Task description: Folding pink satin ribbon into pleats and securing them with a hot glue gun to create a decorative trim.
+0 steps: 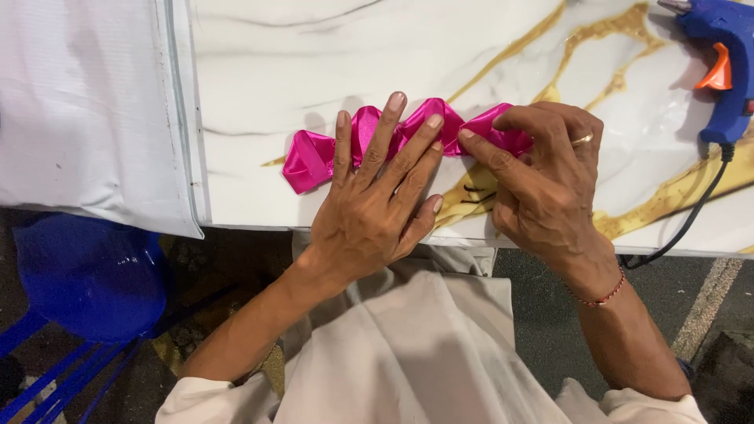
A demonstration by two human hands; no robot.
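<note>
A shiny magenta ribbon [310, 157], folded into a row of pointed loops, lies on the white and gold marbled tabletop [330, 55]. My left hand [377, 204] presses flat on the loops with its fingers spread, the fingertips resting on the ribbon's middle. At the ribbon's right end my right hand [542, 177] pinches a fold between thumb and fingers. A ring sits on one finger of that hand and a thin red bracelet circles its wrist. Both hands hide part of the ribbon.
A blue hot glue gun [719, 55] with an orange trigger lies at the table's far right, its black cord [691, 216] trailing over the front edge. White sheeting [78, 102] covers the left. A blue plastic stool [86, 275] stands below left.
</note>
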